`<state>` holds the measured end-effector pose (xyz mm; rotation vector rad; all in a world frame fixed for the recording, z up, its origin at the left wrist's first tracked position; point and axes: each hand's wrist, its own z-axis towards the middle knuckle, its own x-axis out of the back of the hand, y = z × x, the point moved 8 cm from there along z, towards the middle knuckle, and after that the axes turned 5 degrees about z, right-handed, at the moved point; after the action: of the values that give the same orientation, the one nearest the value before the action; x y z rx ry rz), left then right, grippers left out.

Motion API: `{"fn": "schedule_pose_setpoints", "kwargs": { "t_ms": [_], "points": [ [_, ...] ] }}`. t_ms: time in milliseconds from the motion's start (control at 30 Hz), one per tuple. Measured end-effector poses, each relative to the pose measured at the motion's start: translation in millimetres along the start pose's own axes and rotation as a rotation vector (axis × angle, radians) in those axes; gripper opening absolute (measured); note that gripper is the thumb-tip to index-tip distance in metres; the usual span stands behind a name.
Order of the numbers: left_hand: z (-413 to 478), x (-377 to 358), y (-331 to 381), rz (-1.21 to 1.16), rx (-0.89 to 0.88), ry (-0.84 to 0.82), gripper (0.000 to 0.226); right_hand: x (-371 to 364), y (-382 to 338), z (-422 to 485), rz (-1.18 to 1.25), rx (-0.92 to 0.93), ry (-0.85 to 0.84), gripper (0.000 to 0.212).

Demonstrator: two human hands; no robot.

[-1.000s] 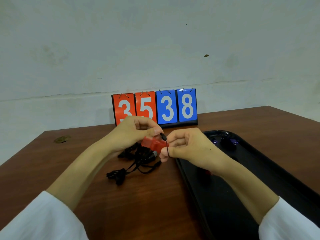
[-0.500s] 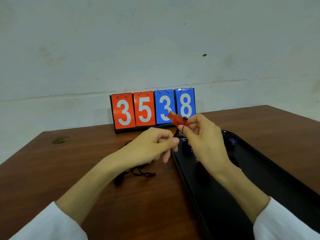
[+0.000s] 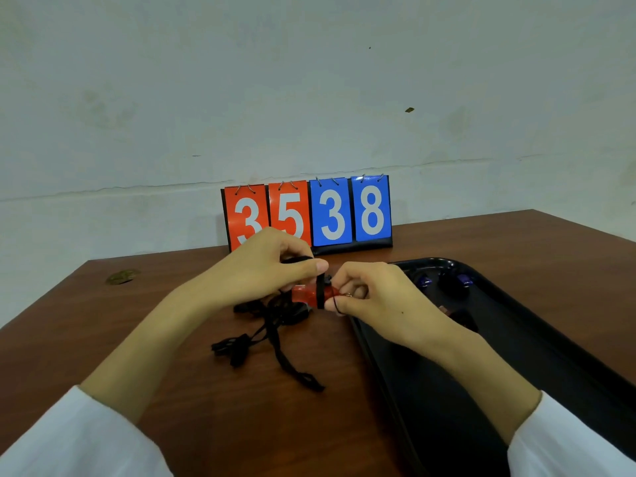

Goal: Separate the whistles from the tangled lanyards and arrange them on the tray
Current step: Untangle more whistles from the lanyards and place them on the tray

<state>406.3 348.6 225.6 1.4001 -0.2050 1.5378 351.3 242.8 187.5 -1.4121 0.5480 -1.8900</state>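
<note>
Head view: both hands meet above the brown desk [image 3: 516,242], just left of the black tray [image 3: 557,339]. The left hand [image 3: 265,270] has its fingers curled, and its thumb and forefinger pinch a black strap [image 3: 320,293]. The strap drops from the fingertips straight down across the body of the red whistle [image 3: 306,295]. The right hand [image 3: 382,297] is also curled. Its fingertips grip the right end of the red whistle, where a thin black cord [image 3: 336,306] loops under the forefinger. The whistle lies roughly level between the two hands, raised off the desk and close to the tray's near-left rim.

Below the left hand, the tangled lanyards [image 3: 272,325] lie on the desk in a loose black heap. One strap trails toward the camera, and a clip end sticks out to the left.

At the far end of the tray sit two purple whistles [image 3: 424,280] [image 3: 465,279], apart from each other. A darker object nearer the right wrist is too dim to make out.

A flip scoreboard [image 3: 354,215] reading 3 5 3 8, the first two cards red and the last two blue, stands at the desk's back edge against a pale wall [image 3: 309,80]. The left hand covers its lower left part. White sleeves [image 3: 86,438] [image 3: 571,438] cover both arms near the bottom corners.
</note>
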Motion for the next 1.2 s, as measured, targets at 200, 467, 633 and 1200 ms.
{"fn": "schedule_pose_setpoints", "kwargs": {
  "t_ms": [200, 467, 633, 1200],
  "points": [
    [0.0, -3.0, -7.6, -0.109, 0.062, -0.055, 0.034, -5.0, -13.3, -2.7, 0.241, 0.081, -0.087, 0.008],
    [-9.9, -33.3, -2.3, -0.716, 0.127, -0.302, 0.039, 12.5, -20.1, -5.3, 0.508, 0.072, 0.021, 0.004],
    [-9.4, -54.9, -3.3, -0.765, 0.211, -0.356, 0.028, 33.6, -4.1, -4.4, 0.579, 0.012, 0.274, 0.007],
    [-3.8, -26.9, 3.2, -0.311, 0.113, -0.206, 0.023, 30.1, 17.3, -6.0, -0.169, -0.139, 0.369, 0.019]
  ]
}}
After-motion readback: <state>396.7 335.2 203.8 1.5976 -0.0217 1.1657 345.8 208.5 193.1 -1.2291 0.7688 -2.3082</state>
